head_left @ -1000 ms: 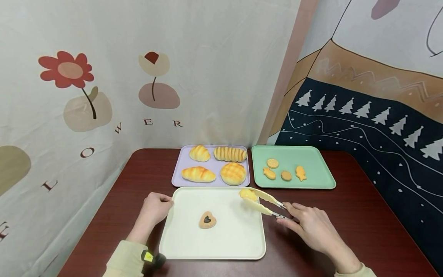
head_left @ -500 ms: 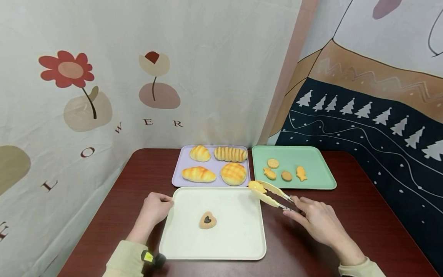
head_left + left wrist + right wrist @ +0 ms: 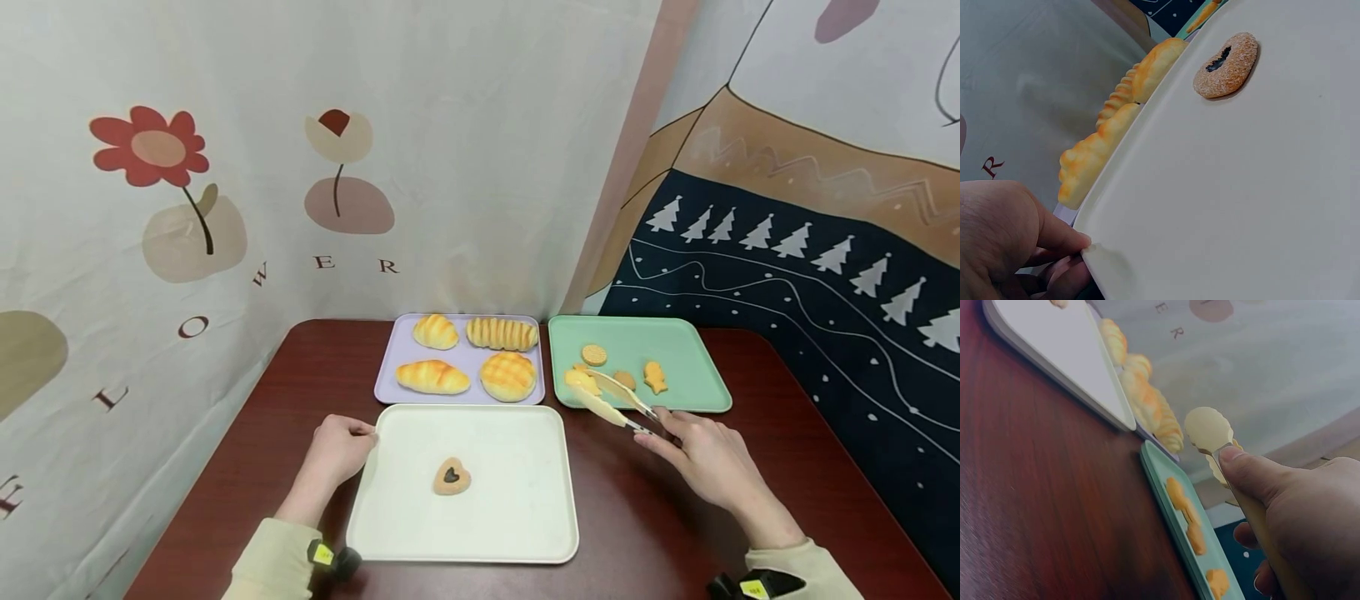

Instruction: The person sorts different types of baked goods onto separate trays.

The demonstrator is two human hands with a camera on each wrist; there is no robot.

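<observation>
My left hand (image 3: 341,450) pinches the upper left edge of a white tray (image 3: 517,517); the left wrist view shows thumb and fingers at the tray's corner. On that tray lies a heart-shaped cookie (image 3: 452,477) with a dark heart centre. My right hand (image 3: 708,458) grips a pair of tongs with pale yellow heads (image 3: 602,408). Between the heads is a small yellow piece (image 3: 581,380), mostly hidden in the right wrist view. The tongs hang over the front left of a green tray (image 3: 678,342), partly covering a fish-shaped cracker and a round cookie (image 3: 625,379).
A lilac tray (image 3: 467,383) with several breads stands behind the white tray. Another round cookie (image 3: 594,355) and a fish-shaped cracker (image 3: 655,377) lie on the green tray. Printed curtains rise behind the dark red table (image 3: 622,517).
My right hand has carried the tongs and the yellow piece rightward and back, from over the white tray's far right corner to over the green tray. My left hand stays at the white tray.
</observation>
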